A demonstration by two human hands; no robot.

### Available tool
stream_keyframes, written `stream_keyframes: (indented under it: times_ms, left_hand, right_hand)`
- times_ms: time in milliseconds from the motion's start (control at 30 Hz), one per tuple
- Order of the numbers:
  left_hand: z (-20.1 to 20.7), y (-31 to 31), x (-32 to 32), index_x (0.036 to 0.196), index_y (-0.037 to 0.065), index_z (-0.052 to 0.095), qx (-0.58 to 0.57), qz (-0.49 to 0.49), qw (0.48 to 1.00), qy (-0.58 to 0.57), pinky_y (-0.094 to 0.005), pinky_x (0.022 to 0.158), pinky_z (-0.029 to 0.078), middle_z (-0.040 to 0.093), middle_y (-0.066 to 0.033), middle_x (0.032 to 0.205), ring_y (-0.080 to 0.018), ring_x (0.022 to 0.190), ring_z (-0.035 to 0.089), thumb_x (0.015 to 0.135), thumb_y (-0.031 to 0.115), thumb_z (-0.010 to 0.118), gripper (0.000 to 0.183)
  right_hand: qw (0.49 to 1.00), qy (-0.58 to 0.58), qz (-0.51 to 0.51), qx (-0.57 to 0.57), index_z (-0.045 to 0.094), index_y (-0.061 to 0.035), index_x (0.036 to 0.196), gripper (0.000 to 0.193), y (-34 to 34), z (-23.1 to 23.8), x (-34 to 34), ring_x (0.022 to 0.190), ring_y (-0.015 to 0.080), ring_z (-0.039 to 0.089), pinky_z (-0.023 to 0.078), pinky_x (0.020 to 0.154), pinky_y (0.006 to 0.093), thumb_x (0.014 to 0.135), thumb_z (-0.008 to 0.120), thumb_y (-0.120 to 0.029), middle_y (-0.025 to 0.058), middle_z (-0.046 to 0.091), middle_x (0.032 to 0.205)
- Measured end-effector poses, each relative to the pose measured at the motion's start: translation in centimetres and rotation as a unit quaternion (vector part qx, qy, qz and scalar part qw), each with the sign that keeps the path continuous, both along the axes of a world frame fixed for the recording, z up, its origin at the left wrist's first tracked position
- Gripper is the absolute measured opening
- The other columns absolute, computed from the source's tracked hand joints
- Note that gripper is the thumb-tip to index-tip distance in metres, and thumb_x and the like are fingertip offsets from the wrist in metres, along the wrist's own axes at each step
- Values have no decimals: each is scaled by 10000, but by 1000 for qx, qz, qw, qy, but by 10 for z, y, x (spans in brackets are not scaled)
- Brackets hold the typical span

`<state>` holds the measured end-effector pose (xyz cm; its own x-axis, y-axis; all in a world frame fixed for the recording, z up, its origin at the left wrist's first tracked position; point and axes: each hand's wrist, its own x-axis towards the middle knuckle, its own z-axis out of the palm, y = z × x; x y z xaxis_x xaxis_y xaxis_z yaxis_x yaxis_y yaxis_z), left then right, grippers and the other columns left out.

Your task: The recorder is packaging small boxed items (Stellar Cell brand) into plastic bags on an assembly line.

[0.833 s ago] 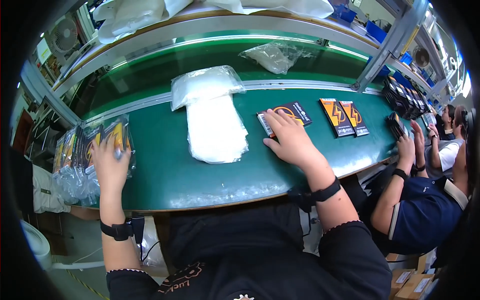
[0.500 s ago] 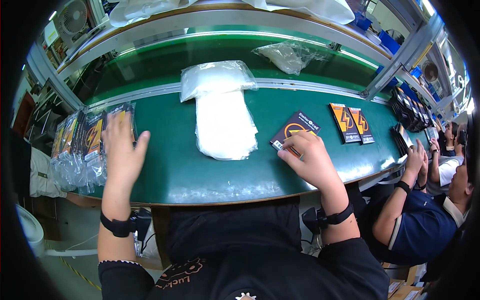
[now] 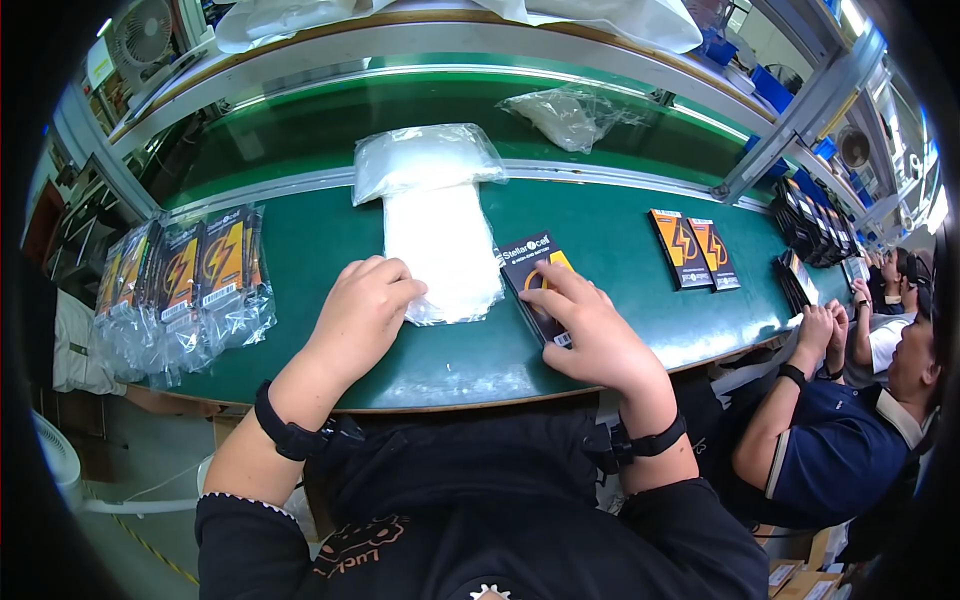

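Note:
On the green tabletop lies a stack of clear plastic bags (image 3: pixel 440 240), with a thicker bundle (image 3: pixel 430 162) of bags across its far end. At the stack's near left corner, my left hand (image 3: pixel 365 310) has its fingers curled and pressed together on a bag's edge. Just right of the stack, a flat black and orange box (image 3: pixel 527 262) lies turned at a slight angle. My right hand (image 3: pixel 600 335) grips that box, fingers over its face and thumb at its near edge. Part of the box is hidden under the hand.
Bagged black and orange boxes (image 3: pixel 185 275) lie overlapping at the left. Two unbagged boxes (image 3: pixel 680 250) rest side by side at the right, and more are stacked (image 3: pixel 815 225) farther right. A co-worker (image 3: pixel 830 420) sits there. Beyond a metal rail, a crumpled plastic bag (image 3: pixel 570 118) lies.
My left hand has left the bagged boxes and come right to the stack of plastic bags. My right hand has drawn the box leftward, toward the stack, and turned it more upright.

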<state>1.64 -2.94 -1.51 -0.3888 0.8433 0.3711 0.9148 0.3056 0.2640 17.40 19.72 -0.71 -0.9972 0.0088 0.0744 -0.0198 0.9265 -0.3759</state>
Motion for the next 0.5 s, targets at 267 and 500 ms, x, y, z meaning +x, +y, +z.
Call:
stream_keyframes:
  times_ms: [267,500]
  left_hand:
    - [3,4,14,930,8,613,100,38,992,-62,-358,720,458,539,-96,813,-271,806,543,779,-19,565,161]
    - [1,-1,13,871,3,621,128,18,990,-60,-343,696,459,545,-96,841,-272,776,556,774,3,597,101]
  right_hand:
    - [977,104,-184,-3,486,-24,1207,625,-13,-19,-16,1135,372,444,346,965,454,667,726,-226,234,442,1255]
    - [748,161,-163,-623,418,12,1237,498,-22,-1,-7,708,107,543,474,554,230,862,585,-270,107,545,997]
